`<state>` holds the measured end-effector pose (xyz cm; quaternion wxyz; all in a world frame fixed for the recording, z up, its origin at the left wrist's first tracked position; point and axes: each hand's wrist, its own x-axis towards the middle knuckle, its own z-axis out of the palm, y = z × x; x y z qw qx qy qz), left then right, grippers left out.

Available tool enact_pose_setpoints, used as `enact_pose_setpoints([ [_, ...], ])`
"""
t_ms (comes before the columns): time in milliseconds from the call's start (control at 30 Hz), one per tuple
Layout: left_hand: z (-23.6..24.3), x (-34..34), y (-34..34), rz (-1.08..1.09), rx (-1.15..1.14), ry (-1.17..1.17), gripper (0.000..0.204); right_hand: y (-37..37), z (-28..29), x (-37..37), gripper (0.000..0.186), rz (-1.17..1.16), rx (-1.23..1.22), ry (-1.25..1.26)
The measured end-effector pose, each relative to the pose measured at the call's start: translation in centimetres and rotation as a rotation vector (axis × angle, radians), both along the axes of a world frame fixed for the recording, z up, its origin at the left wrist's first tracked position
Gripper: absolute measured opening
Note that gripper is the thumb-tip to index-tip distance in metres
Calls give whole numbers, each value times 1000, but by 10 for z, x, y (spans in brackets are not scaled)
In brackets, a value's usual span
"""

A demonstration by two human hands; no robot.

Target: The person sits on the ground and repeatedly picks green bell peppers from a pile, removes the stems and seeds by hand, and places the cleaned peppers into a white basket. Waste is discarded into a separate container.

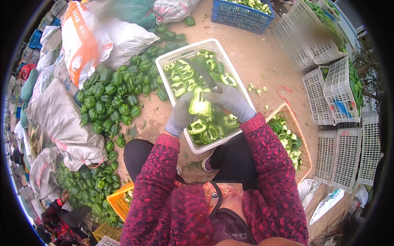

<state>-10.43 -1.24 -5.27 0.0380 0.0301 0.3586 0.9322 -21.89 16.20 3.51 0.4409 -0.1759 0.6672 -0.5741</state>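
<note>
Above the white crate (157, 61), my gloved left hand (181, 116) is closed on the left side of a cut green bell pepper (200, 103), its pale inside facing up. My gloved right hand (232, 101) is closed round a knife (200, 73) whose dark blade points away and to the left; the fingers hide its handle. The right thumb lies against the pepper's right edge. Beneath both hands, cut pepper pieces (182, 70) fill much of the crate.
Whole green peppers (117, 92) lie heaped at the left beside white sacks (65, 119). An orange-rimmed crate (307, 153) of trimmings stands at my right, a yellow crate (118, 203) at my left. Stacked crates (338, 160) line the right; a blue crate (242, 19) sits ahead. Another person (61, 219) is at lower left.
</note>
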Motion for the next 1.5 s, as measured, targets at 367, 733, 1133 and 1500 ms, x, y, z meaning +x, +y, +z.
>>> enact_pose_setpoints([
  [367, -4, 39, 64, 441, -667, -356, 68, 3, -39, 80, 42, -466, 48, 699],
  [733, -15, 27, 61, 433, -504, -375, 69, -4, -38, 37, 21, -396, 46, -122],
  [1133, 16, 37, 44, 127, 68, -334, 57, -55, -59, -16, 25, -178, 76, -234],
  [1500, 69, 358, -100, 1003, -657, -611, 60, -96, -90, -39, 48, -210, 115, 101],
])
